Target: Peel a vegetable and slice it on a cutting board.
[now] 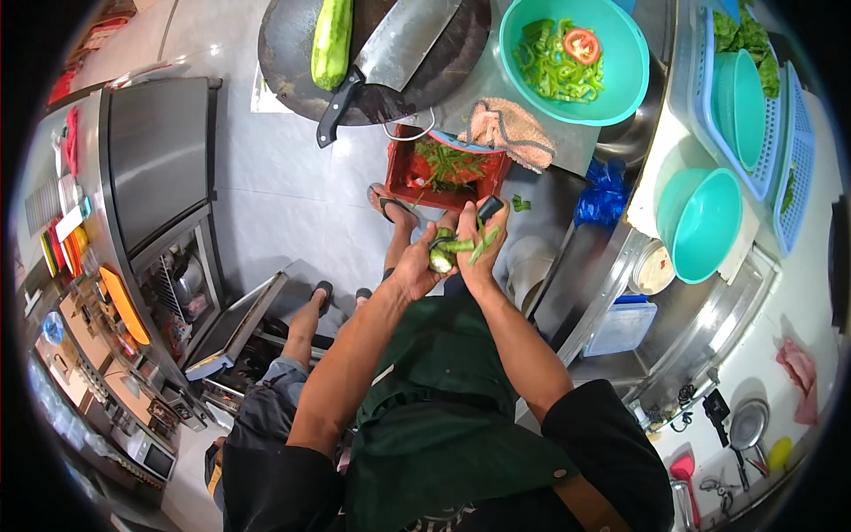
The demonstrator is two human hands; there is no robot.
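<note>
In my left hand (417, 267) is a green cucumber-like vegetable (439, 261), its pale end towards me. My right hand (483, 247) grips a black-handled peeler (490, 208), whose head lies against the vegetable. Green strips of peel (485, 243) hang by the right fingers. Just beyond my hands, a red crate (435, 199) on the floor holds green peelings (444, 161). Farther off, a peeled green vegetable (332, 46) lies on a dark round chopping board (286, 73), beside a cleaver (405, 46) with a black handle.
A turquoise colander (575, 114) holds sliced green peppers and a cut tomato. An orange cloth (508, 133) hangs at the counter edge. Turquoise baskets (705, 226) stand on the right. At left, another person's leg (300, 332) is near an open appliance door (239, 326).
</note>
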